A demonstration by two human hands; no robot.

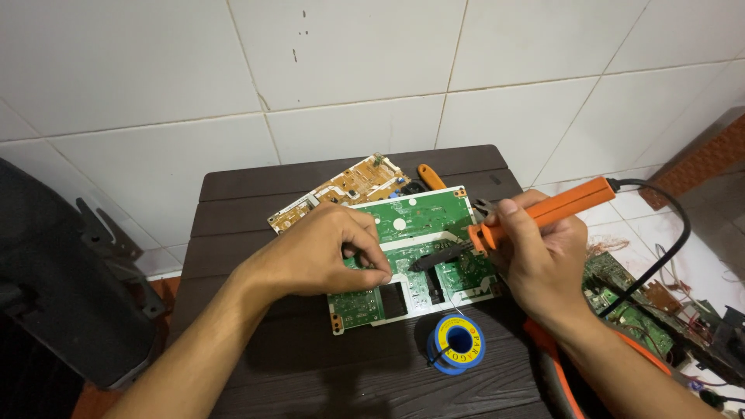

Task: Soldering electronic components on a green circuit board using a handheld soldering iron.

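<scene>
Blue solder spool (458, 343) sits nearest on the dark table (256, 357). Beyond it, the left hand (326, 252) pinches fingertips together on the green board (415, 256); the right hand (535, 252) grips an orange iron (543, 211), tip touching the board. A tan board (341, 190) lies farthest.

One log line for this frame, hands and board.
right hand: holds soldering iron | left hand: on green circuit board | solder spool: beside board

I see a matt dark wood-grain table (256, 202), a glossy green circuit board (423, 221), an orange plastic soldering iron (543, 211) and smooth white tiles (155, 70).
</scene>
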